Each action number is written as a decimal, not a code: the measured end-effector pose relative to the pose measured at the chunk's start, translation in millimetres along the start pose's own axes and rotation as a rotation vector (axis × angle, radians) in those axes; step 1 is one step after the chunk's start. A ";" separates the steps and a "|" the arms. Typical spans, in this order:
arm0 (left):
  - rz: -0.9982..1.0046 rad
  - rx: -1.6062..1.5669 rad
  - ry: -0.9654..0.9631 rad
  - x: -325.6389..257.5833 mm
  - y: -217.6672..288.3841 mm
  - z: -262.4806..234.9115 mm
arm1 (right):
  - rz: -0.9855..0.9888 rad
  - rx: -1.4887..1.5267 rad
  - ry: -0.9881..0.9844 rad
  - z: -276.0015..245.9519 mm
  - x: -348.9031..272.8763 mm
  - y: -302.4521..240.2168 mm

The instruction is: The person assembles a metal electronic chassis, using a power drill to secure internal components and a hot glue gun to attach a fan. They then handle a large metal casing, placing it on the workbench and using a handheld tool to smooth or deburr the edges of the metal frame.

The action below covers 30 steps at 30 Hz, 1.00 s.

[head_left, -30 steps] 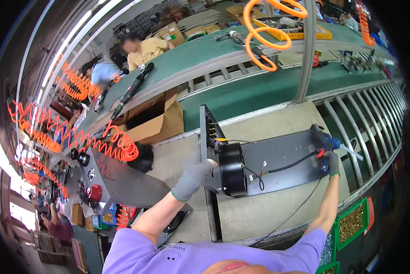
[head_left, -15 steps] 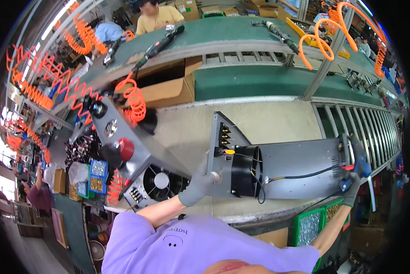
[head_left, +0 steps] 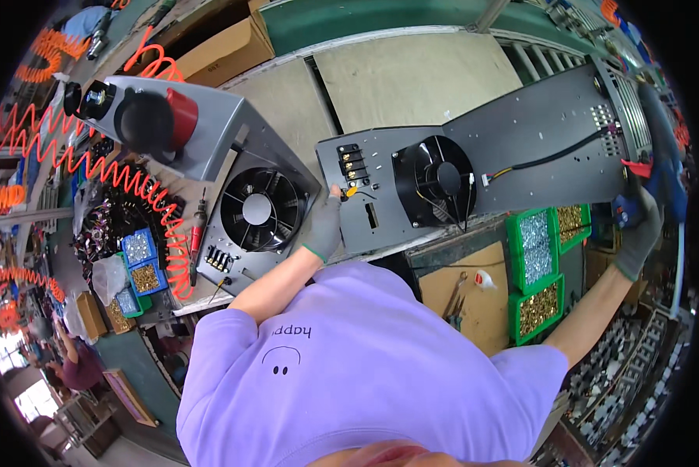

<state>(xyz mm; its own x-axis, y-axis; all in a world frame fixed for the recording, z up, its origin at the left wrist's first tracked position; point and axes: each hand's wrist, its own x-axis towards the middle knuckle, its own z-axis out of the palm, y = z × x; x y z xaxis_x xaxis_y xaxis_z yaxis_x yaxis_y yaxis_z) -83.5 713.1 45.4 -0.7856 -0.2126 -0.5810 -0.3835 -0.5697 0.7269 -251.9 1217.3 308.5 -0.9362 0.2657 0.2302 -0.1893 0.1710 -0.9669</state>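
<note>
A bent dark grey metal housing [head_left: 520,148] lies across the bench in front of me, its inner side showing. It carries a black fan [head_left: 448,177], a black terminal block [head_left: 353,163], a yellow tag [head_left: 352,191] and a black cable [head_left: 559,154] with a white plug. My left hand [head_left: 324,226], gloved in grey, grips the housing's left edge with the thumb on top. At the right end, my gloved right hand [head_left: 639,226] is closed round a dark blue and black object [head_left: 660,167], apparently a hand tool; its exact kind is unclear.
Left of the housing stands a second grey unit [head_left: 209,148] with a fan and a red socket. Coiled red hoses [head_left: 92,159] hang beyond it. Green bins [head_left: 536,249] of small metal parts sit near my right arm, and blue bins [head_left: 143,265] at left. A cardboard box [head_left: 225,54] stands behind.
The housing has turned so its inner face and fan now show from above. Both hands have stayed at its ends. The view has shifted, showing more of the bins at right.
</note>
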 end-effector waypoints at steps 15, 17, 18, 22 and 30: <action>-0.230 0.112 -0.070 42.3 12.0 -51.5 | 0.761 0.542 -0.405 211.8 -324.4 22.4; -0.232 0.072 -0.090 47.8 7.9 -58.1 | 0.810 0.526 -0.421 219.2 -321.6 22.4; -0.238 0.075 -0.092 47.5 7.6 -59.2 | 0.838 0.515 -0.428 222.5 -317.0 23.4; -0.272 0.119 -0.099 53.1 5.2 -62.3 | 0.839 0.411 -0.499 238.9 -279.4 32.8; -0.167 0.248 -0.098 70.6 -18.1 -81.3 | 1.010 0.250 -0.772 280.8 -204.8 57.3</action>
<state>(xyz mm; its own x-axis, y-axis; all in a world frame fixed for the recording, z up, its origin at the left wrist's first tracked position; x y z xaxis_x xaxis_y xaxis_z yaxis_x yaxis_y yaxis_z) -92.5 643.9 -38.6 -0.7404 -0.0482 -0.6704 -0.6083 -0.3764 0.6988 -154.2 906.3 175.1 -0.6084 -0.4546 -0.6505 0.7254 0.0140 -0.6882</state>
